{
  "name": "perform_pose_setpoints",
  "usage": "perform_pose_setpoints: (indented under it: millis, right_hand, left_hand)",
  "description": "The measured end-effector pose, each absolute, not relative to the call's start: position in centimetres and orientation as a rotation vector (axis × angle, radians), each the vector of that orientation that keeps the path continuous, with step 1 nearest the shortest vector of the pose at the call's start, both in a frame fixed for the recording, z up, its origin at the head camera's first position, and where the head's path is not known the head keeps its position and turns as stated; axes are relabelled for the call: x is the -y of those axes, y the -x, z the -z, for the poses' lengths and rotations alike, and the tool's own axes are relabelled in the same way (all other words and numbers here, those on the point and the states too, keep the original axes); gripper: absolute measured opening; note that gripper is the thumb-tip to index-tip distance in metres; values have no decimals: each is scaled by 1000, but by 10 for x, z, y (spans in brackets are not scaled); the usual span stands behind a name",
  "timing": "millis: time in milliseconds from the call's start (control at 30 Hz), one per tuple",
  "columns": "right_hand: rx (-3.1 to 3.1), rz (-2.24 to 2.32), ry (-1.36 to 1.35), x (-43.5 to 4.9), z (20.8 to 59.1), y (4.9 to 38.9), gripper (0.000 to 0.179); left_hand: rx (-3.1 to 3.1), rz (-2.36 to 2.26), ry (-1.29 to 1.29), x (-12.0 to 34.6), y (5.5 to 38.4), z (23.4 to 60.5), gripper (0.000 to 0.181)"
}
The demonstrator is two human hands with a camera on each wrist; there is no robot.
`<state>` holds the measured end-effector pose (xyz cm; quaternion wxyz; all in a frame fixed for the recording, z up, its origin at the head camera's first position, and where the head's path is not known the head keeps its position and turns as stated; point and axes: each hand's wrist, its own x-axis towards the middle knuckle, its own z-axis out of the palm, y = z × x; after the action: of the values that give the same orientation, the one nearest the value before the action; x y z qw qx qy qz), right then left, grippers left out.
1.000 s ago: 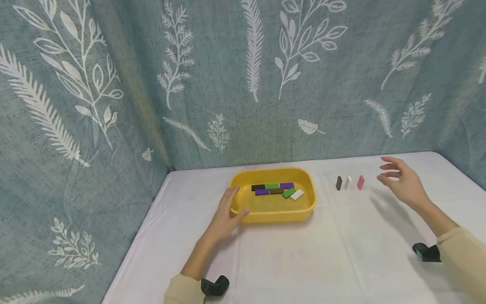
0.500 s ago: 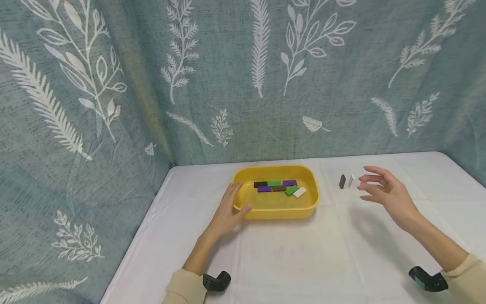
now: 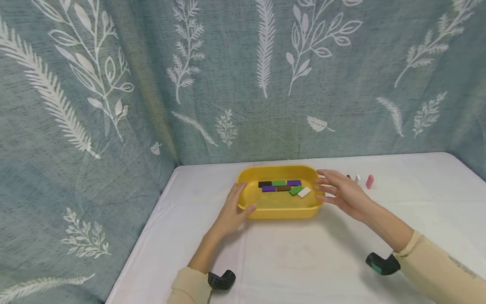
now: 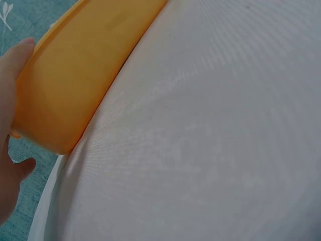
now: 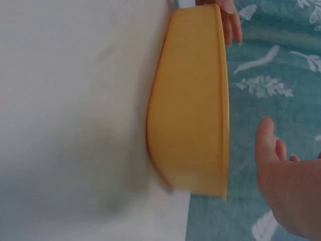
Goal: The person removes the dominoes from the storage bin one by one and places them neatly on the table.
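A yellow tray (image 3: pixel 281 214) sits on the white cloth, with several small coloured blocks lying inside. My left hand (image 3: pixel 229 215) holds its left end, fingers over the side rim and thumb at the front corner. Over the right rim, my right hand (image 3: pixel 343 195) has its fingers spread and slightly bent, holding nothing. In the right wrist view, a gap shows between that hand (image 5: pixel 291 191) and the tray wall (image 5: pixel 193 100). Among the blocks are a black one (image 3: pixel 265 184), a brown one (image 3: pixel 283 188) and a white one (image 3: pixel 304 192).
Right of the tray stand a pink block (image 3: pixel 370 181), a white block (image 3: pixel 357 179) and a dark block mostly hidden by my right hand. A patterned green curtain (image 3: pixel 235 84) hangs behind the cloth-covered table (image 3: pixel 296 261). Black curved devices sit at both wrists.
My right hand has moved left, from beside the pink block, past the standing blocks to the tray's right rim. My left hand has stayed at the tray's left end.
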<state>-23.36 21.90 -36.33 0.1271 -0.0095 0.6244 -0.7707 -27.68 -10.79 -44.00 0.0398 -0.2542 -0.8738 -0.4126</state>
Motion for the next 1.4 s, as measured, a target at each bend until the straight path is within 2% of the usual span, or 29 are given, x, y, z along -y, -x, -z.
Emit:
perform_pose_setpoints:
  millis: [133, 367, 567, 833, 1400]
  right_hand:
    - [-1778, 2181, 10, -189, 371, 259, 58]
    - [-1817, 2125, -178, -148, 386, 300, 52]
    - [-1957, 1914, -85, -128, 391, 322, 53]
    - [-2170, 1678, 60, -109, 394, 330, 51]
    - [-2323, 1551, 67, -104, 400, 333, 48]
  left_hand:
    - [2671, 1259, 781, 109, 276, 440, 74]
    - [2656, 1260, 800, 110, 276, 439, 74]
    - [2668, 1250, 791, 109, 275, 439, 75]
    - [2673, 1262, 790, 109, 274, 438, 75]
    - [2690, 1244, 776, 108, 275, 437, 75]
